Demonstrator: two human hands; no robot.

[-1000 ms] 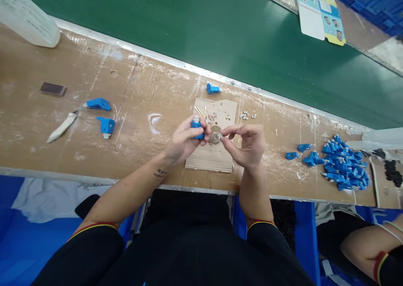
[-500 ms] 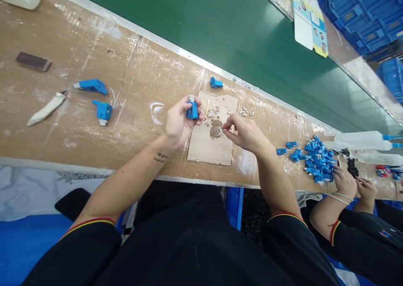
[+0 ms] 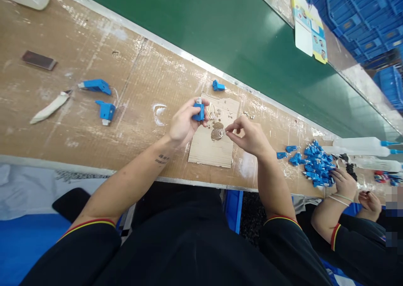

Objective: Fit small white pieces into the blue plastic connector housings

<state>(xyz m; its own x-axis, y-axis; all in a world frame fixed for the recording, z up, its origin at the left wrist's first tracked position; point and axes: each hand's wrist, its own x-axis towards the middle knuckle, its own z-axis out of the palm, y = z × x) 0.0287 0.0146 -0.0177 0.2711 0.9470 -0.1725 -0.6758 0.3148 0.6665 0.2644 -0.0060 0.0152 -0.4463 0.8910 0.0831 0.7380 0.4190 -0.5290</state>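
My left hand (image 3: 183,124) is closed around a small blue plastic part (image 3: 199,111) with a pale tip, held just above the bench. My right hand (image 3: 248,136) pinches a tiny metal ring (image 3: 221,132) between thumb and forefinger, right beside the blue part. Both hands hover over a piece of cardboard (image 3: 210,149) that carries a brown stain and a few thin sticks (image 3: 208,112). The two hands are a few centimetres apart.
Three loose blue parts (image 3: 106,110) (image 3: 94,85) (image 3: 218,85) lie on the worn wooden bench, with a white knife-like tool (image 3: 48,108) and a dark slab (image 3: 39,60) at left. A heap of blue parts (image 3: 316,164) lies at right near a co-worker's hands (image 3: 344,182). A green conveyor belt (image 3: 220,30) runs behind.
My view has swung to the right, bringing the co-worker's hands into sight. My two hands stay close together over the cardboard, keeping hold of the blue part and the ring.
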